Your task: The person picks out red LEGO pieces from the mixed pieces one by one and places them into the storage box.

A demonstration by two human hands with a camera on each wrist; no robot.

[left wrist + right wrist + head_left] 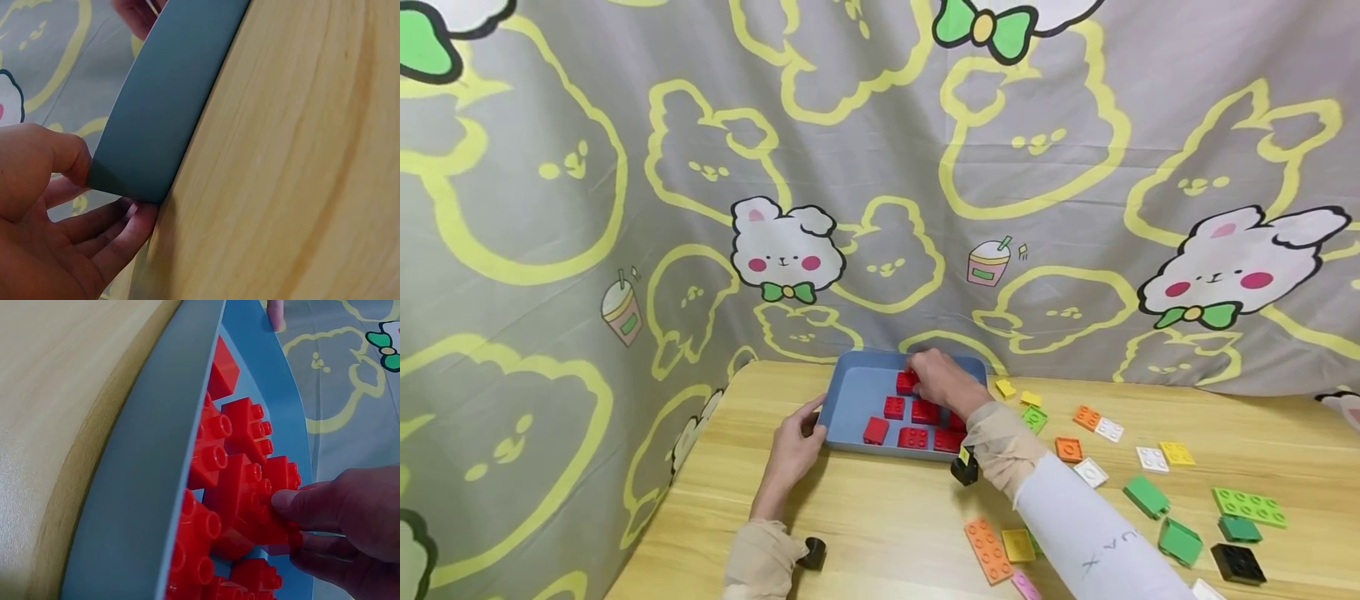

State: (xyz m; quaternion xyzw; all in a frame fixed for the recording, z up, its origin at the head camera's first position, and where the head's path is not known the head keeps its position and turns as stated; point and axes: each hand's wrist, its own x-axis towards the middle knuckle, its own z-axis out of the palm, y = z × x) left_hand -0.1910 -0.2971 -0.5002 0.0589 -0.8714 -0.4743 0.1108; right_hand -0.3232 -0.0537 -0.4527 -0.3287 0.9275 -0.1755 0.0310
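Observation:
A blue tray [856,392] stands on the wooden table and holds several red bricks [913,437], some square, some longer. My left hand [796,443] grips the tray's left end. In the left wrist view its thumb is at the rim and its fingertips touch the lower edge of the tray wall [165,94]. Over the tray's back right part, my right hand [942,379] pinches a red brick [906,382]. The right wrist view shows the thumb on that brick's studded side and the other fingers [325,556] at its far side.
Right of the tray lie loose bricks: orange [988,550], green [1249,506], white [1091,472], yellow [1177,453] and a black one [1237,563]. A patterned curtain [880,167] hangs behind the table and along its left side. My right forearm [1075,517] crosses above the table.

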